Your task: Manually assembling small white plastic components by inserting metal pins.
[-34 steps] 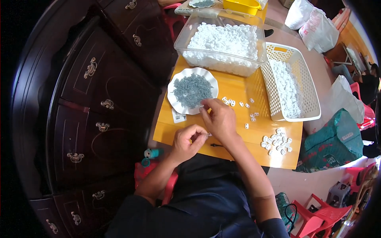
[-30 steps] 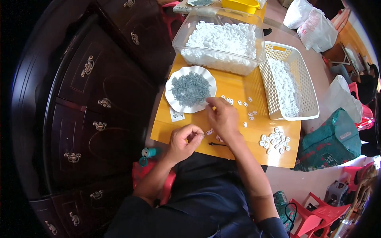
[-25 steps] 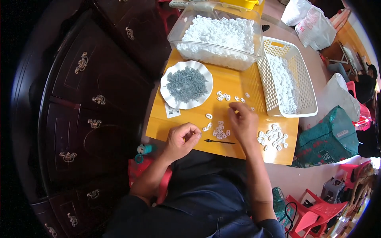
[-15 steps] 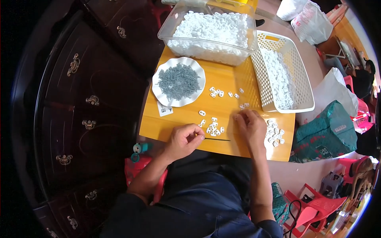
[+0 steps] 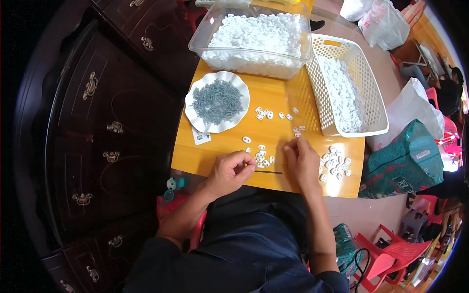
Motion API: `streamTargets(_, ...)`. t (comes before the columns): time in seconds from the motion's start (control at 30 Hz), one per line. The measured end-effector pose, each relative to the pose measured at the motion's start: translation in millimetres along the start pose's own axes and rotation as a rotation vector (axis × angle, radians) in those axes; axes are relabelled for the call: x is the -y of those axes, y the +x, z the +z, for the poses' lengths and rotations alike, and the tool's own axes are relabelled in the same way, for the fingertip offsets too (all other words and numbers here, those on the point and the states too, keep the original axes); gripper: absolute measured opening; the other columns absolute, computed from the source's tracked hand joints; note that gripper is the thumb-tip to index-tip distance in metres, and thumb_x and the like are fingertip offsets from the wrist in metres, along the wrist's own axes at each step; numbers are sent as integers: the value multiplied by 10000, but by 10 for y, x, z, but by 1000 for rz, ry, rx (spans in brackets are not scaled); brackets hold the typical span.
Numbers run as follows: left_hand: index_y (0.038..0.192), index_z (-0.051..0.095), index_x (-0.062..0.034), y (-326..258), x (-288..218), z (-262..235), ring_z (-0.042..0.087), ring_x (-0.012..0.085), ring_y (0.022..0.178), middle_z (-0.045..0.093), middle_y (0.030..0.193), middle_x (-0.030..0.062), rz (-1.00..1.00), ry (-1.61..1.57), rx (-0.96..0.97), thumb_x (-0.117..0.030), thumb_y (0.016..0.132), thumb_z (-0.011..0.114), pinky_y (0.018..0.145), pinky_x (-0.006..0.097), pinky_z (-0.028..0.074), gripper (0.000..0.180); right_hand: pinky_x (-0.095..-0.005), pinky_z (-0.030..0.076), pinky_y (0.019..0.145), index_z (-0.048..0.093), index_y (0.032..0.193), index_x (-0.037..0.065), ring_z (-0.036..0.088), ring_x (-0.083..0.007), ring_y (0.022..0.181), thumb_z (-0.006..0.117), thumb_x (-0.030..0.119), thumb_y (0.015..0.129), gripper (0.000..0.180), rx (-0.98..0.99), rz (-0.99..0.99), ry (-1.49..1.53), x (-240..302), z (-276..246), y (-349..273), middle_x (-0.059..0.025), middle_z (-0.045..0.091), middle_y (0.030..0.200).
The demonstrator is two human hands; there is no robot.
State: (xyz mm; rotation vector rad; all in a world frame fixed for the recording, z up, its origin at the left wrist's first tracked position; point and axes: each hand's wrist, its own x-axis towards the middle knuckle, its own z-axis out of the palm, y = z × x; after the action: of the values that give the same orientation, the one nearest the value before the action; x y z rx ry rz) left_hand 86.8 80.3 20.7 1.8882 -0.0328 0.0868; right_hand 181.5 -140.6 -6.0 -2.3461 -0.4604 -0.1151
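My left hand (image 5: 230, 172) is at the table's near edge, its thumb and forefinger pinched together; whatever they hold is too small to make out. Beside its fingertips is a small heap of white two-holed oval pieces (image 5: 262, 162). A thin dark strip (image 5: 269, 172) lies to the right of these fingers; whether they touch it I cannot tell. My right hand (image 5: 304, 163) rests over the table with fingers bent and thumb apart from the forefinger. Just beyond its fingertips lies a small white piece (image 5: 298, 135), close to two others. More white pieces (image 5: 335, 164) lie right of this hand.
A scalloped white plate (image 5: 191, 110) holds many small grey pieces. Behind it stands a clear plastic bin (image 5: 195, 45) full of white pieces; a white perforated basket (image 5: 320, 100) with more is at the right. A green bag (image 5: 405, 158) stands beyond the table's right side.
My right hand has shifted slightly left, uncovering more white pieces on its right, and another white piece shows at its fingertips. The left hand stays pinched, a little nearer the heap.
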Motion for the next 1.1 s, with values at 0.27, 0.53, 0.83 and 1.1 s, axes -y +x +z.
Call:
streamTargets(0.27, 918, 662, -19, 156, -86, 264, 623, 110, 613, 672, 758, 54, 54, 13, 22, -34, 922, 724, 556, 279, 478, 64, -217, 504, 716, 621, 1062, 25, 622, -61, 787, 690, 29, 990, 100, 138, 380, 1116, 44, -40, -411, 12, 680, 915)
streamTargets(0.53, 964, 685, -16, 185, -48, 441, 618, 101, 632, 685, 787, 46, 82, 94, 67, -36, 937, 714, 578, 267, 494, 45, -238, 535, 767, 622, 1064, 31, 655, -97, 824, 682, 29, 993, 93, 141, 442, 1233, -29, -99, -568, -18, 688, 937)
streamTargets(0.83, 981, 676, -4, 261, -112, 518, 641, 115, 662, 701, 821, 71, 95, 134, 114, -25, 933, 716, 594, 276, 511, 66, -208, 502, 743, 636, 1046, 17, 634, -50, 812, 681, -3, 982, 81, 125, 478, 1265, -31, -88, -594, 14, 689, 904)
streamTargets(1.1, 979, 677, -8, 270, -143, 507, 641, 118, 659, 700, 816, 70, 92, 164, 128, -20, 925, 721, 592, 276, 509, 71, -200, 503, 736, 642, 1040, 21, 637, -45, 810, 690, 0, 979, 80, 123, 469, 1273, -23, -90, -595, 15, 696, 903)
